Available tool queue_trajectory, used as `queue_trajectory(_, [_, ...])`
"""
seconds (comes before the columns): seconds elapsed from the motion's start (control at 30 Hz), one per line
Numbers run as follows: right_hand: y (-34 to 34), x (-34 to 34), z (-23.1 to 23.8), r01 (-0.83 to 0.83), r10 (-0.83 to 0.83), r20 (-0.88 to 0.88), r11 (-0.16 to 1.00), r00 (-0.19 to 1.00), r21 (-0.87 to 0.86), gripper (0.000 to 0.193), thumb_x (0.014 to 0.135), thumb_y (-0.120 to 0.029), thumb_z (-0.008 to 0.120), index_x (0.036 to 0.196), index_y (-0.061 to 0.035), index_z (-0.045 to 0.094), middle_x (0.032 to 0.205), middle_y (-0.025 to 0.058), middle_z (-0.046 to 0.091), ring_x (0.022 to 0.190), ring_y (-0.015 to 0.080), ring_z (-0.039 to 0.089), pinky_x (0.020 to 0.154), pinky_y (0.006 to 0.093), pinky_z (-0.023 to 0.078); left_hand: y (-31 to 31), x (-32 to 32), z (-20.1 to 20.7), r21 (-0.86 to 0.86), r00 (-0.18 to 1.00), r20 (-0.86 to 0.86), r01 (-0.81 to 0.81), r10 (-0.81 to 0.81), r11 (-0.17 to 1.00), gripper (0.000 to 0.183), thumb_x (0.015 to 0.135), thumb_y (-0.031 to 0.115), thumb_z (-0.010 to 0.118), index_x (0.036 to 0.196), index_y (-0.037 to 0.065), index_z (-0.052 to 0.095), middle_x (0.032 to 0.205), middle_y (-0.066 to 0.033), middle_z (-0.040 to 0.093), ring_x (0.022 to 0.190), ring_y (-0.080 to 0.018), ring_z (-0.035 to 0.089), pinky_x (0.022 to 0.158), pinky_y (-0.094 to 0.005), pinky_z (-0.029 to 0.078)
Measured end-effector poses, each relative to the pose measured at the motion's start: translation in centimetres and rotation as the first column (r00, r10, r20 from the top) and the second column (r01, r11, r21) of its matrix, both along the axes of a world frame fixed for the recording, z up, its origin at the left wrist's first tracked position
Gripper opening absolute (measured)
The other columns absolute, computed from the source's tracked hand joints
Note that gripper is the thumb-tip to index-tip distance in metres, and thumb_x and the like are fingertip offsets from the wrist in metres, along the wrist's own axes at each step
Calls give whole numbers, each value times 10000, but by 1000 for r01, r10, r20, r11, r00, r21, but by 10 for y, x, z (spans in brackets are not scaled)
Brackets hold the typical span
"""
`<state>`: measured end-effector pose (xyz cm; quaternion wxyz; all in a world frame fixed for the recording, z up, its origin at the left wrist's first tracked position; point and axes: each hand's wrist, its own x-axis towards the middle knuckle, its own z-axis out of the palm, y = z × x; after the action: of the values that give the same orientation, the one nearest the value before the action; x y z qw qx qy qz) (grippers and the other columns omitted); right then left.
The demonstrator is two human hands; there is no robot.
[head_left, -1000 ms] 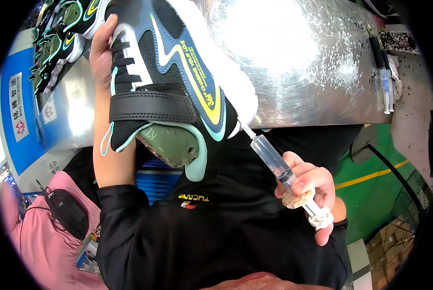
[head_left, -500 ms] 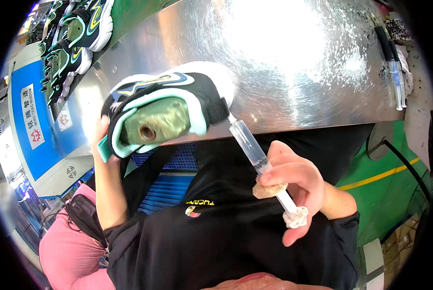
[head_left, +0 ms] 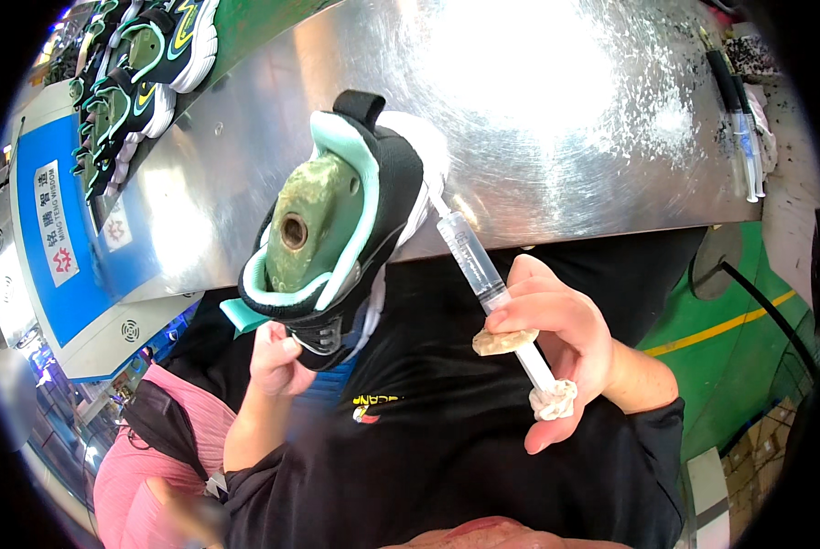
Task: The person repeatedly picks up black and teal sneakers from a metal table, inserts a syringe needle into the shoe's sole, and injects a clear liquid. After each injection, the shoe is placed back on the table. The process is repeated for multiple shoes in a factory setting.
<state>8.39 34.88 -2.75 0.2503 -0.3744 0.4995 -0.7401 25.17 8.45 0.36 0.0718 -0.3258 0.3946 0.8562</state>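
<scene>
My left hand (head_left: 280, 360) grips a black sneaker (head_left: 387, 178) by its toe end, held up over the near edge of the metal table. The sneaker has a mint-green lining, a white sole and a green shoe last (head_left: 323, 215) with a round hole inside it. In my right hand (head_left: 561, 334) is a clear syringe (head_left: 472, 259), fingers round its flange and thumb by the plunger end. Tan wrapping covers the flange, and a whitish wad sits on the plunger end. The syringe tip points at the white sole near the heel, touching or very close.
A scratched, shiny metal table (head_left: 337, 69) spans the far side. More sneakers (head_left: 145, 101) stand in rows at the far left, beside a blue-and-white machine panel (head_left: 62, 229). Another syringe (head_left: 750, 156) and dark tools lie at the right. A person in pink (head_left: 145, 467) is at my left.
My left hand has turned the sneaker, so its heel now points up and away and its toe toward me. That hand has come nearer. My right hand with the syringe has barely shifted.
</scene>
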Motion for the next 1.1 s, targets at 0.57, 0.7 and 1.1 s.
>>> queue_trajectory(0.57, [-5,-4,35,-126,125,29,991,992,43,794,529,-483,821,1108,2,574,995,80,640,708,202,511,640,301,363,38,-2,-14,405,1000,8,-6,4,914,829,606,-32,606,1374,-10,294,1321,-162,457,1222,-294,465,1048,-415,347])
queue_trajectory(0.7, [-2,-2,46,-210,203,85,974,976,90,845,498,-533,835,1099,0,571,926,72,632,707,167,427,630,286,310,45,-4,-19,445,1000,22,-13,4,895,751,614,-18,600,1325,-36,359,1274,-188,497,1182,-317,499,1032,-449,370])
queue_trajectory(1.1, [39,-8,115,-316,228,289,898,930,306,796,472,-530,850,1050,-34,616,873,73,642,666,141,441,608,270,274,46,-51,1,360,847,47,480,-530,800,398,745,-89,566,1139,-36,548,1115,-135,601,1060,-245,568,922,-352,436])
